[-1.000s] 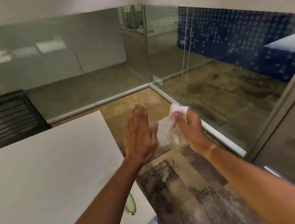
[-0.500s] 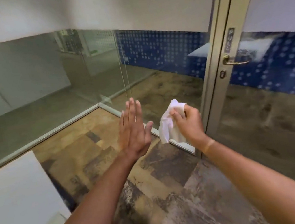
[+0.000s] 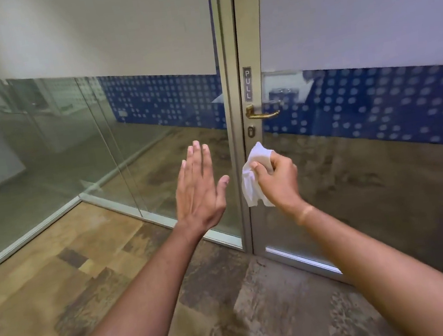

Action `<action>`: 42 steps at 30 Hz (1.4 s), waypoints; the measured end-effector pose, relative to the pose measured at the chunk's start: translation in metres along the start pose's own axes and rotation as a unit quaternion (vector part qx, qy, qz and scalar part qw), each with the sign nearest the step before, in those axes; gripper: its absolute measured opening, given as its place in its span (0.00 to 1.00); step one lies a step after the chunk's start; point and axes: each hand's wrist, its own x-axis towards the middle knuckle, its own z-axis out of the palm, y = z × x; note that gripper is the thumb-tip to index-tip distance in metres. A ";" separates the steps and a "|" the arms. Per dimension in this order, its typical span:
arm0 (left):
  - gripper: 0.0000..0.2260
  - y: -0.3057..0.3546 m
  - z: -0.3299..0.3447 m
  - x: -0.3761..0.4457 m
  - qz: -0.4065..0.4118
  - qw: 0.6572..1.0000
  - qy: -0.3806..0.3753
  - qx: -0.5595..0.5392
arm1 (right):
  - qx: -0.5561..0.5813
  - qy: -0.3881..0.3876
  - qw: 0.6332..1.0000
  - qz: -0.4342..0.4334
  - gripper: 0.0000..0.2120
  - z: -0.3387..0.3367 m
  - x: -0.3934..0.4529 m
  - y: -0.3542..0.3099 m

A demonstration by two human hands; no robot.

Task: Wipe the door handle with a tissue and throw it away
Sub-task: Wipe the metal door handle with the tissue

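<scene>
Head camera view, looking forward and down along two bare forearms. Nearest, the left hand (image 3: 198, 186) is held flat and empty, its fingers straight and pressed together with the thumb angled out. Just right of that thumb, the right hand (image 3: 277, 178) has its fingers curled, pinching a crumpled white tissue (image 3: 254, 176) that hangs below the knuckles. Beyond and above the right fingertips, apart from them, sits the brass door handle (image 3: 262, 113) on a metal-framed glass door (image 3: 386, 173), under a sign reading PULL (image 3: 248, 83), with a keyhole (image 3: 251, 131) between handle and tissue. A second ago only glass partitions faced the hands; now the door has swung into view straight ahead, so wiping has probably yet to begin. No bin is visible.
</scene>
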 end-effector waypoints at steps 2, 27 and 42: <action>0.33 0.007 0.012 0.017 0.014 1.000 -0.001 -0.005 | -0.006 0.025 1.000 0.005 0.13 -0.006 0.014 0.006; 0.33 -0.055 0.176 0.240 0.132 0.987 -0.012 -0.094 | -0.089 0.182 0.973 0.106 0.13 0.051 0.199 0.063; 0.32 -0.079 0.286 0.365 0.118 0.985 -0.017 -0.126 | -0.242 0.132 0.961 -0.037 0.09 0.077 0.353 0.088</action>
